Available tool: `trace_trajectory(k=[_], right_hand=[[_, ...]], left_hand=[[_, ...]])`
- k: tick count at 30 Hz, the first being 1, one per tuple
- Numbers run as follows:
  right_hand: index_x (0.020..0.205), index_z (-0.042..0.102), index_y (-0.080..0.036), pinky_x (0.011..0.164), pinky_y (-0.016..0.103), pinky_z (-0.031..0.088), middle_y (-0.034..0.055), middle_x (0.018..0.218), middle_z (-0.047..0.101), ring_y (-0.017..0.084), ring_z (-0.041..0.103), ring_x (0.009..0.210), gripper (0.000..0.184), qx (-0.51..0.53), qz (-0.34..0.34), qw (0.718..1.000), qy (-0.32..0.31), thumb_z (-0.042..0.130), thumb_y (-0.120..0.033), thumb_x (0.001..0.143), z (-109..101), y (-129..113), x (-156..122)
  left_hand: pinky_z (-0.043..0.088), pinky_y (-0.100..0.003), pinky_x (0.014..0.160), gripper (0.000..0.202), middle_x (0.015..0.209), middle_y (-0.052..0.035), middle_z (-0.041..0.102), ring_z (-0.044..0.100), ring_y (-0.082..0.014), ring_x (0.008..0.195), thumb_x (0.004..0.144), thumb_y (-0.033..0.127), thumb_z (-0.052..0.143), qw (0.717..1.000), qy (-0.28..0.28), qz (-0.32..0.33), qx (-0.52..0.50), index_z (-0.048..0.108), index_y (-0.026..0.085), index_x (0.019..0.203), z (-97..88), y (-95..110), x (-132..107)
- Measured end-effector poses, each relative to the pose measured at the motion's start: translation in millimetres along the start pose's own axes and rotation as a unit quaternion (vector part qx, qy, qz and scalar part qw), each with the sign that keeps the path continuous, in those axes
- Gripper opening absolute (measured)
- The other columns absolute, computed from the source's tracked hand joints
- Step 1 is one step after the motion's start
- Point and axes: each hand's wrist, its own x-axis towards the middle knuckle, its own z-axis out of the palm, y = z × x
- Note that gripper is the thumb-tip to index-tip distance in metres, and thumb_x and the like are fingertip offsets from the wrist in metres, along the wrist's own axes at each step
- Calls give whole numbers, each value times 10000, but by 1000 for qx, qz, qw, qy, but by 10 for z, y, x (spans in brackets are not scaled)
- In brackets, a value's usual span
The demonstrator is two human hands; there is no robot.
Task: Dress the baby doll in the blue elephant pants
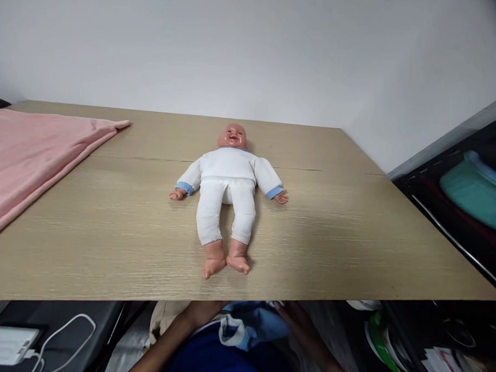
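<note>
A baby doll (230, 191) in a white suit with blue cuffs lies face up in the middle of the wooden table (351, 249), feet towards me. Both my hands are below the table's near edge, at my lap. My left hand (198, 310) is mostly hidden under the edge, beside a bundle of blue and white cloth (247, 324). My right hand (294, 318) is blurred and rests against the right side of that cloth. I cannot make out the fingers of either hand.
A pink blanket (33, 151) covers the table's left part. A black shelf (454, 204) with a teal folded item (475, 196) stands at the right. A white power bank with a cable (10, 345) lies low at the left. A white wall is behind.
</note>
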Motion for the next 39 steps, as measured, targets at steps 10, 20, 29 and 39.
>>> trace_trajectory(k=[10, 20, 29, 39], right_hand=[[1230, 815, -309, 996, 362, 624, 31, 1069, 868, 235, 812, 1005, 437, -44, -148, 976, -155, 696, -72, 883, -981, -1795, -11], [1319, 743, -262, 892, 310, 511, 2, 917, 741, 174, 642, 891, 307, 1, -483, 865, -133, 708, -140, 1039, -1596, -3104, 1392], [1367, 707, -276, 661, 242, 440, -45, 896, 694, 127, 597, 730, 525, -107, -348, 923, -125, 924, -391, 902, -1887, -3259, 1982], [1086, 623, -202, 811, 287, 536, 19, 953, 688, 168, 604, 865, 335, 6, -256, 934, -248, 536, -518, 1156, -1605, -2892, 2422]], left_hand=[[471, -555, 1273, 517, 1545, -67, 721, 644, -391, 1433, 1062, 653, 540, 977, -147, -126, 91, 737, 397, 1466, -809, 735, -1180], [429, -506, 1300, 845, 1668, -92, 532, 466, -389, 1577, 822, 509, 979, 966, 60, 243, -64, 569, 385, 1550, -1777, 1936, -739], [471, -282, 815, 226, 876, 15, 599, 562, -156, 836, 1057, 396, 749, 957, 40, 285, -36, 694, 210, 942, -2233, 1961, -64], [532, -287, 751, 355, 911, -7, 662, 627, -169, 789, 1157, 575, 476, 965, 98, 150, -192, 597, 243, 1122, -2474, 1812, 178]])
